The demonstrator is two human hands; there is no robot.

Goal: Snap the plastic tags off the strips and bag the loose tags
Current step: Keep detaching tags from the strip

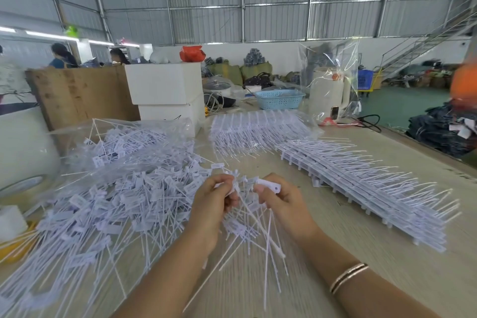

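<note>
Mostly thin white tags (124, 204), long-tailed.

table (335, 261) is holding things | loose tags (108, 204) lying left | strips (374, 183) lying right | blue basket (280, 99) sitting far

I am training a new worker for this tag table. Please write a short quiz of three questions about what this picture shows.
1. True or false: both hands grip white plastic pieces.
2. Where do the unbroken strips lie? A) right of the hands B) in the blue basket C) on the white boxes
3. Fill in: the big heap of loose tags lies to the person's ____.

Key:
1. True: left hand and right hand each hold tag pieces.
2. A: strips; the blue basket stands far back.
3. Left: loose tags.
</note>
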